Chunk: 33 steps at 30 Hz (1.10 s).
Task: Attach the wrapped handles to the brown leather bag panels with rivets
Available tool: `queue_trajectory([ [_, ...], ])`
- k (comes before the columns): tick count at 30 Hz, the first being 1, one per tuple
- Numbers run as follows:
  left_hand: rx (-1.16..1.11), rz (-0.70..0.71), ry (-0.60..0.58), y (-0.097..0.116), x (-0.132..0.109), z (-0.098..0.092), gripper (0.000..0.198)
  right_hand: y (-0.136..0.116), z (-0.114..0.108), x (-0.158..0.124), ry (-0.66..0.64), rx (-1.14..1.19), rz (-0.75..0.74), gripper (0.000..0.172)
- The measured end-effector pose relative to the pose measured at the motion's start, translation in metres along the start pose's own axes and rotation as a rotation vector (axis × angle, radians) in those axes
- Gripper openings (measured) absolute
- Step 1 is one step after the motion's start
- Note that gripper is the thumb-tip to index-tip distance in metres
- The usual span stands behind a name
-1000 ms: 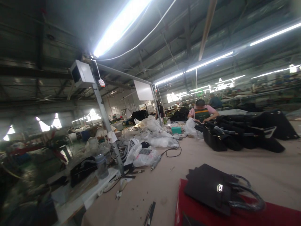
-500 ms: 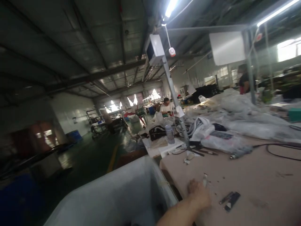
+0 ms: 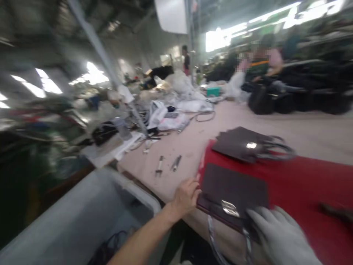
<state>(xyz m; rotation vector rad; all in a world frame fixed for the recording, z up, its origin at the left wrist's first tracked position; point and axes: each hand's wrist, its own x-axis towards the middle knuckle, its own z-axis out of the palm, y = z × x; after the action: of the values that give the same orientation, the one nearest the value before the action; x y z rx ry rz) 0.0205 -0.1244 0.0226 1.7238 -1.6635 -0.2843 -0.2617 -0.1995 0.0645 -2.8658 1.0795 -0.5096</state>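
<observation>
No telling what's finished: far bag (image 3: 234, 144) untouched, near bag (image 3: 235, 184) flat. Your left hand (image 3: 185, 195) curls at its edge, right hand (image 3: 278, 228) blurs; can't tell either grip.

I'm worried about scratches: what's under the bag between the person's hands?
A red sheet shows beside the bag; the bag covers whatever lies directly beneath it.

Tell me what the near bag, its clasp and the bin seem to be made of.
Near bag: probably leather or imitation leather, matte dark brown, with smooth, flat-looking panels. Clasp: likely metal, polished, given its bright glints. Bin: probably moulded plastic, dull grey, judging by its rounded rim. Blur leaves exact materials open.
</observation>
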Motion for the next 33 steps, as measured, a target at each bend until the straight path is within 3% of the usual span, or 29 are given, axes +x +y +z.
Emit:
queue_trajectory([
  [2, -0.029, 0.182, -0.004, 0.016, -0.003, 0.015, 0.017, -0.002, -0.018, -0.019, -0.169, -0.165, -0.002, 0.039],
  [5, -0.009, 0.294, -0.092, 0.033, -0.002, 0.029, 0.016, -0.007, -0.026, -0.018, -0.260, -0.255, 0.037, 0.030],
  [10, 0.080, 0.392, -0.282, 0.052, 0.003, 0.029, 0.011, 0.004, -0.025, -0.026, -0.196, -0.250, 0.092, 0.029],
  [16, 0.297, 0.527, -0.383, 0.059, 0.006, 0.030, 0.013, 0.021, -0.015, -0.039, -0.054, -0.124, 0.076, 0.025],
  [18, 0.311, 0.613, -0.371, 0.052, 0.004, 0.031, 0.018, 0.026, -0.011, -0.041, 0.005, -0.046, 0.037, 0.029],
  [24, -0.009, 0.794, -0.169, 0.020, -0.004, 0.028, 0.034, 0.033, -0.005, -0.047, 0.053, 0.100, -0.054, 0.033],
  [28, 0.010, 0.806, -0.134, 0.016, -0.011, 0.025, 0.041, 0.027, -0.002, -0.053, 0.147, 0.048, -0.056, 0.037],
  [33, -0.012, 0.696, -0.180, 0.023, -0.021, 0.026, 0.044, 0.013, -0.008, -0.064, 0.195, 0.284, 0.085, 0.034],
])
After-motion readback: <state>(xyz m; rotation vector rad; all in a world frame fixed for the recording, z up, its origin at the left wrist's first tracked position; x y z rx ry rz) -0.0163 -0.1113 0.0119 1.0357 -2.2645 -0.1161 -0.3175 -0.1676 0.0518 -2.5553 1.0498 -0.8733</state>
